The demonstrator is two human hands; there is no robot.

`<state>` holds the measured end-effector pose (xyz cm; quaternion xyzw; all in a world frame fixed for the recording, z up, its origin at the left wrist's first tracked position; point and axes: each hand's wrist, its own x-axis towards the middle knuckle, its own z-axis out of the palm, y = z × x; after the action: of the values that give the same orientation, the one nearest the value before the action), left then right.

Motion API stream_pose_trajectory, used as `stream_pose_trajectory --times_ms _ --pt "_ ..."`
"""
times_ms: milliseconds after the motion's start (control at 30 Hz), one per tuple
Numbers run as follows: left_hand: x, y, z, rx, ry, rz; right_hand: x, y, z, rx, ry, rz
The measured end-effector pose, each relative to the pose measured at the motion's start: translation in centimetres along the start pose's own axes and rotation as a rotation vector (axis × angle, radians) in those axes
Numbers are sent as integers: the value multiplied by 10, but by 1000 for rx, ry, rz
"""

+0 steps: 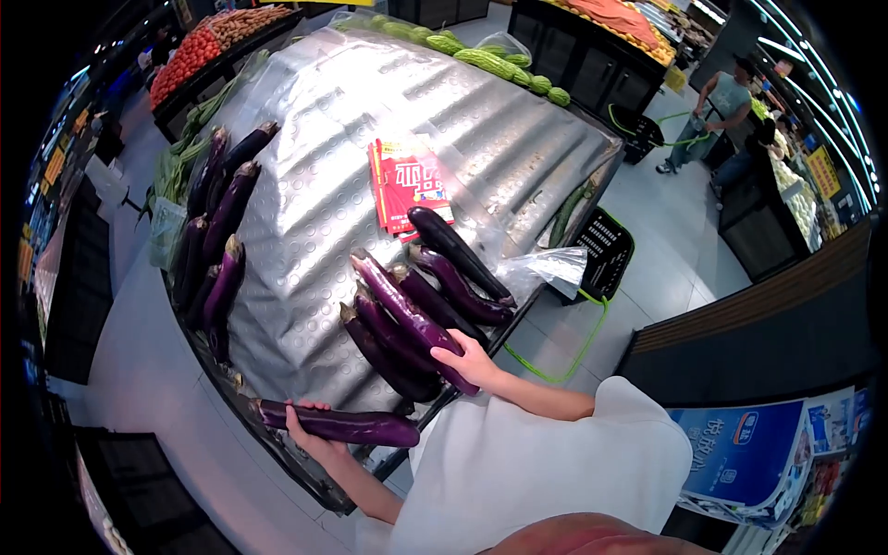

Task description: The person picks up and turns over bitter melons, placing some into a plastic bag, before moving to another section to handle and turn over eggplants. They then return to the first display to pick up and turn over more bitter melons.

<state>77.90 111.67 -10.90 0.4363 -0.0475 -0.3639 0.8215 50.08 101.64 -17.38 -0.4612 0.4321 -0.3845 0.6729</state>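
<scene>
Head cam: the person's left hand (319,442) is wrapped around a dark eggplant (370,428), held crosswise. Right hand (472,363) is gripping the near end of a glossy eggplant (398,298) stretching away from it. More eggplants (375,356) lie right beside that hand, red leaflets (416,185) farther beyond it, another eggplant bunch (222,213) past the left.

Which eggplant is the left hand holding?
The lowest eggplant in view, held nearly sideways; the others, including the one the right hand touches, slant more steeply.
</scene>
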Motion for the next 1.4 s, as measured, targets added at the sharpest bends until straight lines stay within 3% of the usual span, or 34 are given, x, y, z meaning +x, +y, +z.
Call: stream_pose_trajectory --times_ms 167,467,700,867,1200,1233,1267,1400 --pt "-3 5 -4 22 92 26 3 -3 6 112 -12 179" --pt "0 7 -22 104 190 35 16 -6 4 79 -62 278" --pt "0 -4 -12 439 86 65 14 -10 9 63 -63 265" --pt "14 -25 -4 496 51 95 16 -7 8 66 -68 253" --pt "33 -71 22 1068 20 348 17 -4 5 67 -81 247" --pt "38 -83 20 1197 39 554 17 -4 4 52 -86 251" --pt "39 -94 15 1271 58 619 18 -4 4 39 -90 254" --pt "34 -101 15 1373 51 698 18 -6 4 39 -96 260"
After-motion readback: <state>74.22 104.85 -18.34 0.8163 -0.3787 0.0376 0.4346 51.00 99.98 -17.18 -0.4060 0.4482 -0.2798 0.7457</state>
